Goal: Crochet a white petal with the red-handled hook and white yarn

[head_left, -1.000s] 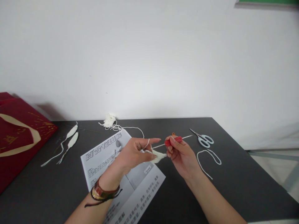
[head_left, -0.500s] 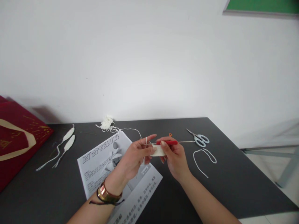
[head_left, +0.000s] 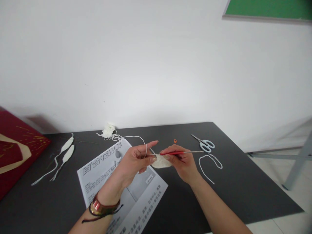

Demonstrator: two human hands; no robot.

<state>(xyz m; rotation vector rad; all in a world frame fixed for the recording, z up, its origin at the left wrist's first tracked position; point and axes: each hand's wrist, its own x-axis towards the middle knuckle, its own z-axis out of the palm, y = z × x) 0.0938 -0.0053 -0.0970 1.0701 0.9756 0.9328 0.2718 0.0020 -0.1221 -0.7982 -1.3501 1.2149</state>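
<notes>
My left hand (head_left: 136, 160) pinches a small cream crochet piece (head_left: 161, 161) and carries the white yarn (head_left: 146, 149) looped over its raised forefinger. My right hand (head_left: 181, 161) grips a crochet hook with a red handle (head_left: 179, 152), its metal shaft pointing right and its tip at the crochet piece. Both hands hover just above the dark table (head_left: 243, 188), over the printed instruction sheet (head_left: 107, 172).
Light blue scissors (head_left: 206, 144) lie at the back right, with a loose loop of white yarn (head_left: 209, 162) in front of them. A small orange marker (head_left: 175, 141), a yarn clump (head_left: 108, 130), two finished white petals (head_left: 65, 149) and a red bag (head_left: 14, 149) sit on the table.
My two hands have come together. The hook has swung from tilted to level with its tip in the crochet piece. The view has shifted rightwards.
</notes>
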